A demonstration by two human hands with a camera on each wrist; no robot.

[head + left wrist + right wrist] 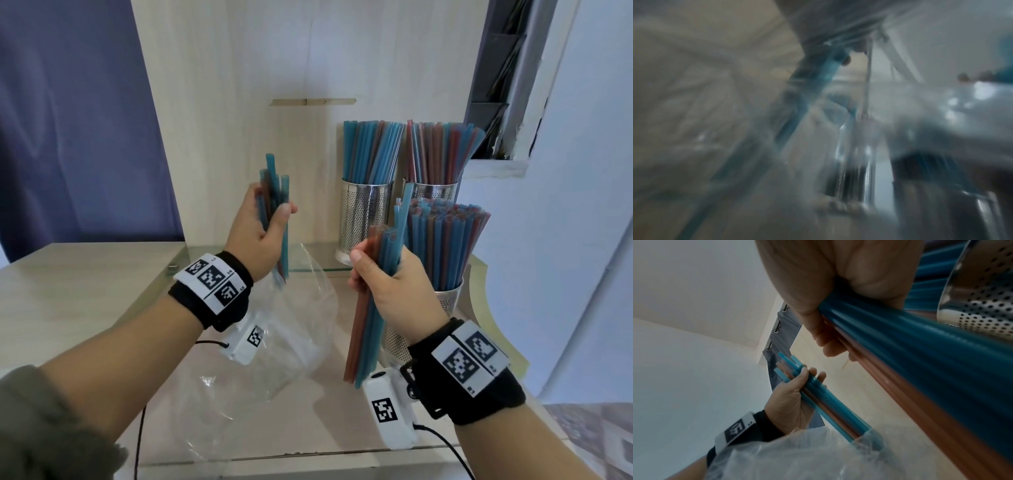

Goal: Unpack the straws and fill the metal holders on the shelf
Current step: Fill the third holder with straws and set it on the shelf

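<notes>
My left hand (pixel 263 229) grips a small bunch of blue and brown straws (pixel 275 192) upright, their lower ends still inside the clear plastic bag (pixel 291 329). My right hand (pixel 383 277) grips a thicker bunch of blue and brown straws (pixel 368 329), tilted, just left of the nearest metal holder (pixel 448 301). Three perforated metal holders stand on the shelf, all packed with straws: back left (pixel 364 212), back right (pixel 433 190) and the near one. The right wrist view shows both bunches, mine (pixel 900 344) and the left hand's (pixel 818 395). The left wrist view is blurred by plastic.
The holders stand on a glass shelf (pixel 318 270) set in a pale wooden unit (pixel 85 284). The bag lies crumpled on the wooden surface between my arms. A blue curtain (pixel 68 120) hangs at the left, a window frame (pixel 507 68) at the upper right.
</notes>
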